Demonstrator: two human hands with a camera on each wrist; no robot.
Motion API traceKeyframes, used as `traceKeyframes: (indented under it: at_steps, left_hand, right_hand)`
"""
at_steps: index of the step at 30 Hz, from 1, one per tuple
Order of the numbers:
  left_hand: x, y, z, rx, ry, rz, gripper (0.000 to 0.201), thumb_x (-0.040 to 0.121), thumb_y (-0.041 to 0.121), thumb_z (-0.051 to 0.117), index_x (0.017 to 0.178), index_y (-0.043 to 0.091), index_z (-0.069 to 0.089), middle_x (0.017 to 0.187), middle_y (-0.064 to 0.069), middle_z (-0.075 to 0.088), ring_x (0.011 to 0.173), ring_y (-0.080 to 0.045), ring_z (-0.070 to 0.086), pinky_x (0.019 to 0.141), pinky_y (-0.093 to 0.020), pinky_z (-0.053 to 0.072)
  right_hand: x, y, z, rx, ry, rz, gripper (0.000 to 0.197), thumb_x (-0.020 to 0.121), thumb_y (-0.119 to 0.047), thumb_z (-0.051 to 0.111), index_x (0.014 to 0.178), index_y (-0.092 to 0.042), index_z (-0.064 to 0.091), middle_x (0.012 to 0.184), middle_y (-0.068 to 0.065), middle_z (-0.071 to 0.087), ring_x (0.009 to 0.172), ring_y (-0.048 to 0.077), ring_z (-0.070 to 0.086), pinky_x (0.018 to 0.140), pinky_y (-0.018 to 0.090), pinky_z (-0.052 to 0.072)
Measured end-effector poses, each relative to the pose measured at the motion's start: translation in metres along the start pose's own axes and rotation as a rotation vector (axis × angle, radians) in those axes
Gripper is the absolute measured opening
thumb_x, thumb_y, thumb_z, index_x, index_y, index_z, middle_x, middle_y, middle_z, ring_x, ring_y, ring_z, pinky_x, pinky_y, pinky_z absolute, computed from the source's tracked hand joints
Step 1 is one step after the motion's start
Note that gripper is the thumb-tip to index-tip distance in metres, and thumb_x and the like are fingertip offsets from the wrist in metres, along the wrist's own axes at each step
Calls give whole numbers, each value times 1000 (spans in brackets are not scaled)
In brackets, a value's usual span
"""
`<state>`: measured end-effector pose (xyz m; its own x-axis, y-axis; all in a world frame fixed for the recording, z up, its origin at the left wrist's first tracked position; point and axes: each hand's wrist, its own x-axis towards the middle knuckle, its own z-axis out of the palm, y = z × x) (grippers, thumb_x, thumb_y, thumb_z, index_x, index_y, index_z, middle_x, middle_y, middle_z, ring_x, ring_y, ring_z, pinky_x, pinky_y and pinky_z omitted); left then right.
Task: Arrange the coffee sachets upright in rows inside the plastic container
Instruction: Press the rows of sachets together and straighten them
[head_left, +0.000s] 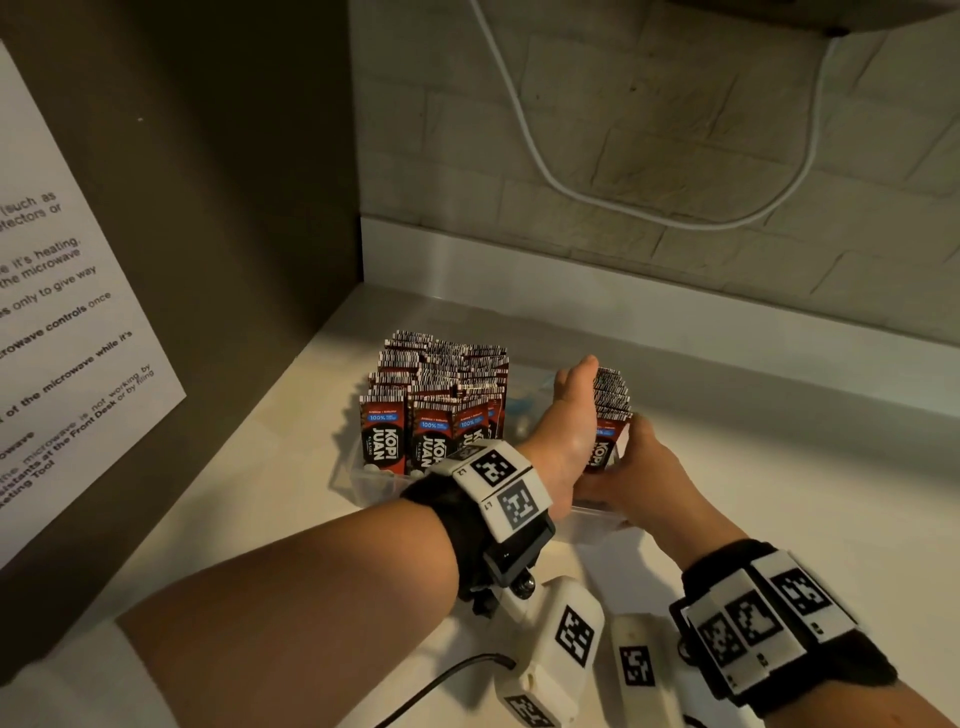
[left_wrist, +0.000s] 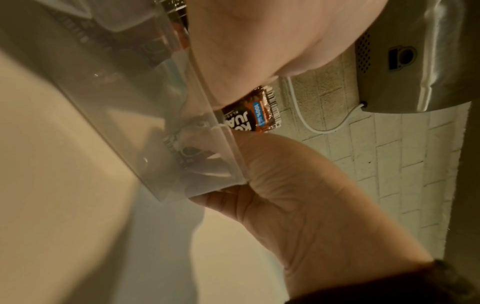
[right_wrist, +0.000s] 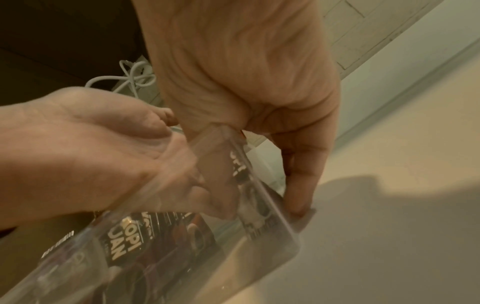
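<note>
- Inside the clear rectangular plastic container (head_left: 597, 512), right end: small batch of red-and-black coffee sachets (head_left: 612, 400) stands between both hands.
- Left hand (head_left: 569, 431): fingers straight, together, flat against the batch. Keep it bracing the batch upright.
- Right hand (head_left: 631, 478): holds the container's end wall, fingers outside. Squeeze evenly.
- Fingertips inside are hidden; gap to the main sachet block (head_left: 441, 400) is unclear.

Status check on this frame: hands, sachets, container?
Left hand flat against sachet stack, right hand holds container corner. Rows of sachets upright at left. Nothing in the way.

Red-black sachets (head_left: 431, 410); clear container (head_left: 358, 480)
</note>
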<state>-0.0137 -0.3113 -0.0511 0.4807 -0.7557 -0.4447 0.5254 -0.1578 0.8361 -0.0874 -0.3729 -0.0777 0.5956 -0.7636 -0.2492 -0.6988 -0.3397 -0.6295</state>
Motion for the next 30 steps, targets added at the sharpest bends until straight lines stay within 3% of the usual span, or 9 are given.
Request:
traceKeyframes:
  at_steps: [3, 5, 7, 10, 13, 17, 21, 24, 30]
  left_hand:
    - [-18, 12, -9, 73, 9, 45, 48, 95, 58, 39, 125, 22, 50, 110, -4, 63, 87, -13, 62, 55, -15, 50]
    - [-34, 23, -19, 187, 36, 155, 41, 96, 48, 47, 128, 23, 47, 117, 0, 59, 92, -9, 57, 71, -17, 50]
    - [-48, 37, -36, 328, 96, 313, 43, 94, 35, 56, 133, 19, 47, 122, -2, 57, 105, -15, 56, 94, -29, 45]
    - [-71, 61, -68, 483, 211, 518, 21, 88, 13, 62, 108, 19, 64, 87, 5, 61, 78, -8, 56, 74, -24, 44]
    - [-82, 76, -103, 760, 341, 588, 21, 81, 7, 67, 95, 22, 68, 80, 7, 63, 72, -6, 57, 71, -23, 45]
    - [-79, 65, -128, 995, 365, 441, 29, 72, 9, 78, 92, 28, 67, 92, 6, 64, 74, -4, 55, 66, -19, 45]
    - [-72, 45, -133, 1143, 340, 483, 41, 69, 17, 84, 106, 27, 69, 109, 4, 57, 98, -15, 57, 89, -31, 48]
    - [-67, 39, -131, 1224, 365, 549, 41, 71, 20, 82, 109, 28, 69, 109, 5, 51, 109, -22, 51, 97, -33, 43]
    - [-57, 37, -130, 1281, 414, 587, 33, 77, 21, 78, 108, 29, 70, 117, 4, 53, 114, -22, 41, 95, -27, 35]
  right_hand:
    - [-5, -1, -13, 42, 28, 10, 127, 50, -42, 89, 149, -19, 13, 117, 13, 60, 92, 25, 63, 68, 41, 58]
    - [-12, -6, -28, 65, 133, -47, 129, 45, -51, 88, 149, -19, 19, 114, 12, 59, 103, 28, 59, 83, 41, 52]
    - [-21, -17, -44, 109, 281, -139, 108, 52, -49, 86, 142, -21, 34, 103, 7, 59, 95, 24, 57, 80, 33, 46]
    - [-35, -44, -58, 203, 376, -366, 65, 61, -40, 82, 118, -25, 55, 100, 3, 59, 81, 21, 57, 71, 33, 47]
    - [-40, -71, -46, 107, 244, -546, 41, 68, -22, 82, 105, -20, 63, 100, 3, 57, 80, 20, 55, 71, 32, 47]
    - [-36, -94, -11, -225, 46, -665, 55, 67, -21, 84, 117, -18, 62, 113, 2, 52, 98, 18, 53, 88, 30, 46]
    - [-26, -97, 15, -290, -18, -636, 72, 64, -18, 85, 129, -20, 53, 125, 3, 42, 113, 27, 48, 101, 37, 42]
    - [-20, -96, 23, -285, -9, -626, 74, 63, -20, 85, 129, -21, 52, 124, 3, 38, 112, 32, 46, 102, 44, 41]
    - [-14, -93, 27, -247, -7, -644, 64, 67, -17, 84, 124, -17, 54, 121, 3, 39, 110, 28, 48, 100, 38, 43]
